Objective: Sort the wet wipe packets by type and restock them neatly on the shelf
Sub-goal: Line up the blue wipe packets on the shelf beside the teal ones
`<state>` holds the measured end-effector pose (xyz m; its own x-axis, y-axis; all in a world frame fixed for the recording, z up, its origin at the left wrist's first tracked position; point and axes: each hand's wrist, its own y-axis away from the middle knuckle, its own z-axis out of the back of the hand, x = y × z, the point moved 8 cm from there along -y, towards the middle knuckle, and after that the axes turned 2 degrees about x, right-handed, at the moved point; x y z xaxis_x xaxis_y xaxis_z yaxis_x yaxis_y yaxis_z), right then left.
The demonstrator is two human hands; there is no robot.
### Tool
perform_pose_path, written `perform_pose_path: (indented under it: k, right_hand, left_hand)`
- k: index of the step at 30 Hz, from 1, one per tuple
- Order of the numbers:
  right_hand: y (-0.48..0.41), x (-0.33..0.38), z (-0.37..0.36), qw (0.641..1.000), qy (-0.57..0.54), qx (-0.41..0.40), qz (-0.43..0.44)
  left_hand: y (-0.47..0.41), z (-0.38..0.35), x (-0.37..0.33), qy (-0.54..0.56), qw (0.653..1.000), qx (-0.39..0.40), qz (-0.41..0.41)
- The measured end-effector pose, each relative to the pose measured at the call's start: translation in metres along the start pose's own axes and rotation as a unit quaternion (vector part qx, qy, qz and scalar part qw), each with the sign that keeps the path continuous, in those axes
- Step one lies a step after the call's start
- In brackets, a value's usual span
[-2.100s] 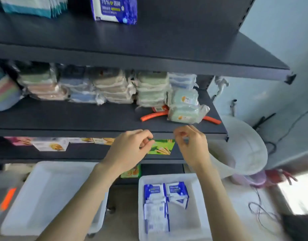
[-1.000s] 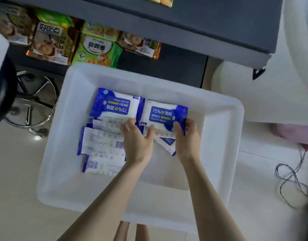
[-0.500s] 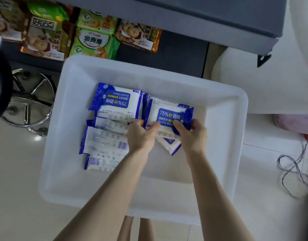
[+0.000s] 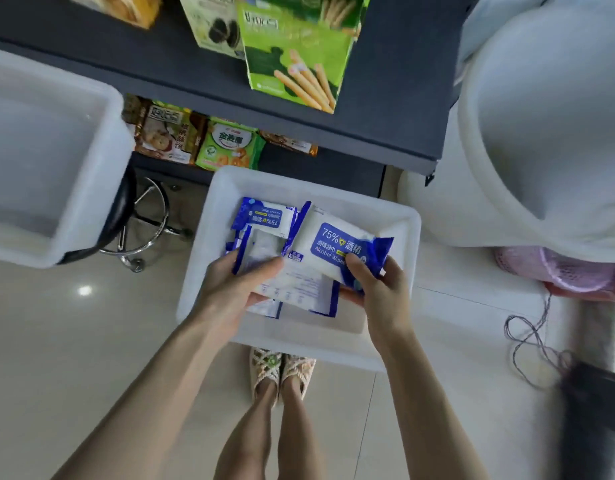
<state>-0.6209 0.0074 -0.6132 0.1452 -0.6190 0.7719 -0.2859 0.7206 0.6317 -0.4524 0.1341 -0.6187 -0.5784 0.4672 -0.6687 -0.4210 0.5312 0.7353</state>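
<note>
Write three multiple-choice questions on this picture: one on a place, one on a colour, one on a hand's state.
1. Where stands the white bin with wipe packets? A) on the floor B) on the stool C) on the shelf
2. The box of biscuit sticks is: A) red B) green C) black
3. The right hand: A) hangs empty B) grips the packet marked 75% C) presses the bin's rim
Answers: 1 A, it sits on the floor beside the feet; 2 B, its front is green; 3 B, it pinches that packet.

Floor [image 4: 56, 341]: white bin [image 4: 198, 258], stool [image 4: 122, 209]. Shelf [image 4: 385, 98]: snack boxes [image 4: 292, 57].
</note>
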Motion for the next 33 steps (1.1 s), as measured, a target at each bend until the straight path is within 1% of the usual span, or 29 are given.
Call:
perform_pose_path:
  k: [3,7,10,12,15,17,20,23,27,31,33]
  right_hand:
    - [0.043,0.066,-0.029,0.999,-0.030,0.017,0.034]
    - [0.102,0.157,-0.092,0.993,-0.029,0.077,0.087]
    - [0.143,0.220,-0.151,0.983,-0.019,0.127,0.128]
    - [0.168,0.261,-0.193,0.976,-0.005,0.145,0.161]
    - [0.206,0.317,-0.257,0.964,-0.012,0.156,0.217]
    - [0.230,0.349,-0.297,0.955,-0.016,0.144,0.261]
    - [0.259,0.383,-0.350,0.945,-0.016,0.126,0.301]
    - [0.285,0.420,-0.384,0.934,-0.008,0.099,0.344]
    - [0.305,0.477,-0.400,0.906,-0.013,0.053,0.420]
    - [0.295,0.533,-0.399,0.882,-0.017,-0.003,0.471]
    - [0.284,0.555,-0.393,0.872,-0.002,-0.049,0.487]
  left_hand:
    - [0.057,0.033,-0.066,0.014,0.998,-0.030,-0.047]
    - [0.133,0.076,-0.153,0.073,0.988,-0.062,-0.119]
    - [0.178,0.113,-0.219,0.081,0.977,-0.090,-0.177]
    - [0.202,0.139,-0.267,0.095,0.968,-0.084,-0.217]
    - [0.231,0.181,-0.338,0.096,0.955,-0.057,-0.274]
    - [0.245,0.210,-0.383,0.078,0.948,-0.040,-0.305]
    - [0.263,0.247,-0.449,0.043,0.937,-0.006,-0.346]
    - [0.275,0.265,-0.505,0.030,0.927,0.022,-0.373]
    - [0.281,0.263,-0.575,0.023,0.907,0.055,-0.416]
    - [0.268,0.250,-0.637,0.014,0.894,0.037,-0.447]
    - [0.260,0.237,-0.662,-0.003,0.889,0.034,-0.457]
